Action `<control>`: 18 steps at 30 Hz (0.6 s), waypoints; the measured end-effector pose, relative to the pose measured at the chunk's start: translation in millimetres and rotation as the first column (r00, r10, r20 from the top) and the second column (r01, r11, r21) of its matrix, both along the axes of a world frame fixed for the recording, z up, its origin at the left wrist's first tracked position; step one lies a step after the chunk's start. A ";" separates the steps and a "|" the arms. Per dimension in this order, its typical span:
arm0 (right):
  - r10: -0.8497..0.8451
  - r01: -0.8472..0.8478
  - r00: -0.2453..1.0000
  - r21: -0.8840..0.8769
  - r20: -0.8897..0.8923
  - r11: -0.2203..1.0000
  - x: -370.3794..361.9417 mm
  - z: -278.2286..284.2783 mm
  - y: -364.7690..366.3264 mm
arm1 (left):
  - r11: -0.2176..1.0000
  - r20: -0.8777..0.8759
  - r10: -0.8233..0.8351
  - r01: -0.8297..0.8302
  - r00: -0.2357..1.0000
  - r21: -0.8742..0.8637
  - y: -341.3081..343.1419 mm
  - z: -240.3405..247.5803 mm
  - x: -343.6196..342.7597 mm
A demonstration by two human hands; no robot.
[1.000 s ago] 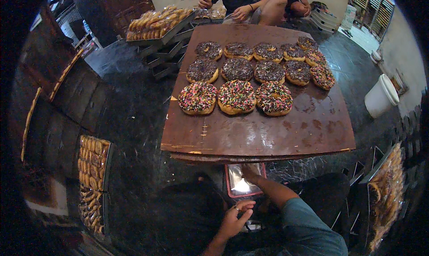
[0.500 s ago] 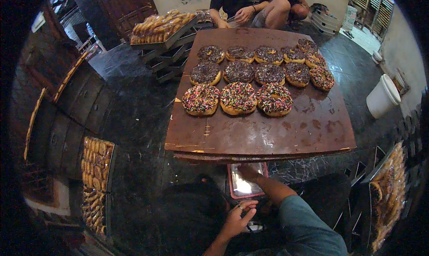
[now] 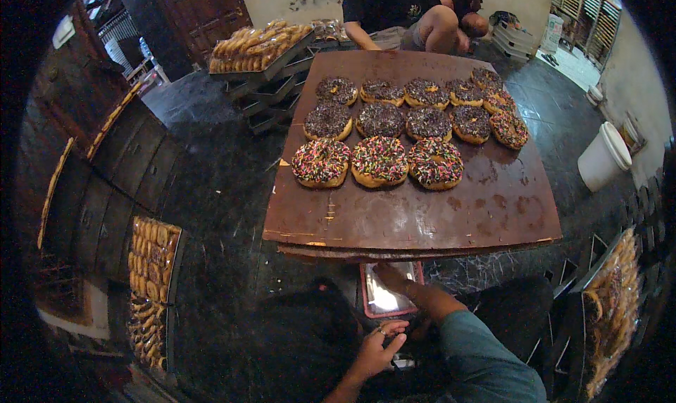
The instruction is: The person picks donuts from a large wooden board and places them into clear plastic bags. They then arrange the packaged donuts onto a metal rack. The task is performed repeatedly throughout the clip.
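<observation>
My left hand (image 3: 378, 351) is below the near edge of the low brown table (image 3: 394, 216), ring on a finger, thumb apart from the fingers. Nothing shows in its grasp. My right hand (image 3: 394, 280) reaches over a shallow tray with a pink rim (image 3: 365, 294), at the table's near edge. Its fingertips are dark and unclear, so whatever they touch is hidden. A shiny, pale surface (image 3: 384, 301) shows inside the tray. On the table stand rows of doughnuts: the nearest row has coloured sprinkles (image 3: 379, 161), while most behind carry dark chocolate topping (image 3: 380, 120).
Stacked dark trays with bagged pastries (image 3: 264, 45) stand at the far left. More packed pastries lie at the left (image 3: 153, 259) and right (image 3: 612, 297). A white bucket (image 3: 604, 156) is on the right. Across the table sits a person in black (image 3: 387, 5), another partly behind.
The view has tilted slightly, so the table sits a little lower in it. The person opposite has shifted, and their hands no longer show. My hands keep nearly the same pose.
</observation>
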State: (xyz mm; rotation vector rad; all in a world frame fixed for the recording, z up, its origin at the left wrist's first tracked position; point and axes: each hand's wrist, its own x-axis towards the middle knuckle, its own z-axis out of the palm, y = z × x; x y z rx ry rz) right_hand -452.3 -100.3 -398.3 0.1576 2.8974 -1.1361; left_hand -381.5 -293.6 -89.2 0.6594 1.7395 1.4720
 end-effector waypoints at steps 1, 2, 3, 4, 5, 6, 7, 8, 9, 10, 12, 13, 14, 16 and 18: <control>-0.004 0.022 0.986 -0.105 0.168 0.994 -2.9 14.8 -2.9 | 1.000 0.000 0.008 -0.008 1.000 -0.006 -1.9 -1.5 1.3; 0.006 0.022 0.978 -0.132 0.208 0.991 -4.9 19.7 -5.2 | 1.000 0.009 0.020 -0.020 1.000 -0.007 -3.1 -1.0 1.3; 0.006 0.033 0.969 -0.153 0.247 0.988 -6.0 26.2 -3.4 | 1.000 0.020 0.023 -0.023 1.000 -0.002 -1.7 1.4 0.9; 0.009 0.008 0.987 -0.103 0.161 0.995 -6.3 26.6 -1.8 | 1.000 0.030 0.026 -0.026 0.999 0.002 -0.7 2.8 0.9; 0.018 -0.014 0.997 -0.050 0.073 0.999 -6.4 26.9 -0.7 | 1.000 0.026 0.022 -0.021 0.999 -0.004 -0.6 2.8 1.0; -0.027 0.023 0.998 -0.060 -0.051 0.998 -7.6 24.1 2.3 | 1.000 0.020 0.013 -0.013 1.000 -0.008 0.3 2.9 0.4; -0.070 0.058 0.982 -0.074 -0.175 0.996 -9.3 21.0 4.7 | 1.000 0.013 0.006 -0.006 1.000 -0.012 1.1 2.7 0.2; -0.085 0.069 0.978 -0.090 -0.192 0.994 -8.4 18.1 8.0 | 1.000 0.021 0.011 -0.011 1.000 -0.009 1.9 2.1 0.5; -0.097 0.075 0.974 -0.110 -0.206 0.991 -7.4 13.3 8.8 | 1.000 0.028 0.017 -0.017 0.999 -0.009 1.8 1.0 1.3; -0.078 0.062 0.990 -0.128 -0.121 0.990 -4.6 8.1 12.6 | 1.000 0.032 0.023 -0.023 0.999 -0.009 1.1 0.5 1.1; 0.002 -0.002 1.000 -0.115 0.001 0.993 -8.1 -1.5 16.5 | 0.999 0.013 0.018 -0.017 1.000 -0.028 -0.6 -0.7 2.1; 0.047 -0.043 0.998 -0.079 0.043 0.996 -10.0 -8.5 23.2 | 0.999 0.006 0.005 -0.005 1.000 -0.034 0.5 -1.1 2.0; 0.090 -0.086 0.992 -0.046 0.086 0.995 -12.7 -15.3 29.8 | 0.999 -0.014 -0.001 0.000 1.000 -0.035 1.4 -1.0 0.7; 0.173 -0.179 0.966 0.017 0.192 0.984 -10.1 -27.1 40.7 | 0.999 -0.038 -0.006 0.005 0.999 -0.032 3.9 -3.3 1.1; 0.223 -0.235 0.971 0.155 0.089 0.960 -4.2 -33.6 35.0 | 0.999 -0.033 -0.008 0.006 0.999 -0.036 1.6 -7.0 1.1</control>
